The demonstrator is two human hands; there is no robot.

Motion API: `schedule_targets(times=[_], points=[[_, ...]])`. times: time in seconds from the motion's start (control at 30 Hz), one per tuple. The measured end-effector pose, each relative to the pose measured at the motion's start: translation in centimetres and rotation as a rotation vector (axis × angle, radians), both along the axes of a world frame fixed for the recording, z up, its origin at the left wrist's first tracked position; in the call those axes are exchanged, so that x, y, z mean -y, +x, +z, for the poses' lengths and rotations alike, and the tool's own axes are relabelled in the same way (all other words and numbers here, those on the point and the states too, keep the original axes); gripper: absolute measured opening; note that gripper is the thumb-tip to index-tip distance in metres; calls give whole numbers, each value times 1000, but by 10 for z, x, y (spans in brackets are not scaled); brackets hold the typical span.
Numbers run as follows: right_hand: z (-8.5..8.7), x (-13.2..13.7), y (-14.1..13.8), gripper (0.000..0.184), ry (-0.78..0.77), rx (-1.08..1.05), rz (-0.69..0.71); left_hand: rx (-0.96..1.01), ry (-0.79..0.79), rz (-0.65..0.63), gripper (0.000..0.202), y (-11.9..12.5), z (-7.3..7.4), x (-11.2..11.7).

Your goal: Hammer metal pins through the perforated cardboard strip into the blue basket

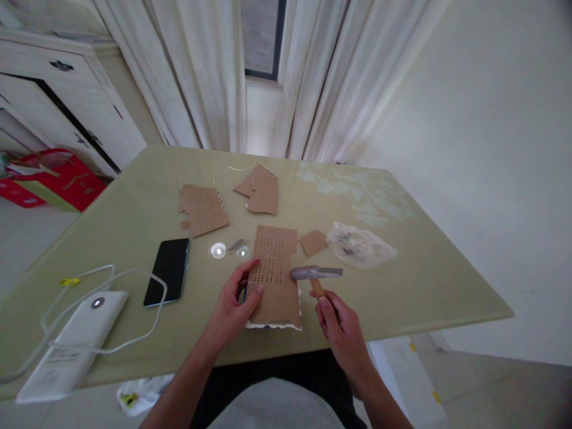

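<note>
In the head view, my left hand (241,295) grips the left edge of a brown piece of cardboard (274,304), its thumb lying on top. Rows of small dark holes cover the cardboard's far part, and its near edge is torn and white. Something dark shows under that left edge, mostly hidden. My right hand (337,319) is closed round the wooden handle of a hammer (316,273). The hammer's metal head lies level by the cardboard's right edge. Past my left fingers is a small pile of nails (236,245), next to two shiny round spots of light.
Another perforated cardboard piece (205,210) and torn scraps (263,193) lie farther back. A small cardboard square (313,243) and a clear plastic bag (361,247) are at right. To the left are a phone (167,271) and a white power bank (75,345) with a looped cable.
</note>
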State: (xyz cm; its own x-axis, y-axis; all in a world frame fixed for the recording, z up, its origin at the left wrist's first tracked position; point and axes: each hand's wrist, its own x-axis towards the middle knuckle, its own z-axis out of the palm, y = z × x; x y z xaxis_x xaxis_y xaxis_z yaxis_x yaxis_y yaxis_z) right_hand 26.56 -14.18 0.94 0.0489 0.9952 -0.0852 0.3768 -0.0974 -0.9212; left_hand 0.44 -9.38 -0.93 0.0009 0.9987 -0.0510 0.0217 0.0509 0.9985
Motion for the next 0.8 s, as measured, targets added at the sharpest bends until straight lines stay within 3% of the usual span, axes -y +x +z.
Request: schedule_targets(times=[0.13,0.3,0.6,0.8], points=[[-7,0,-2,54,-54,-116,-47,-61,-22,-34,55,-5,0,6],[-8,1,1,49,-39,-80,-20,-16,-67,-118,72,-9,-3,13],[44,-6,12,38,116,350,208,74,-62,-83,73,12,-6,7],[64,0,12,36,125,457,306,44,-19,-80,72,21,-6,3]])
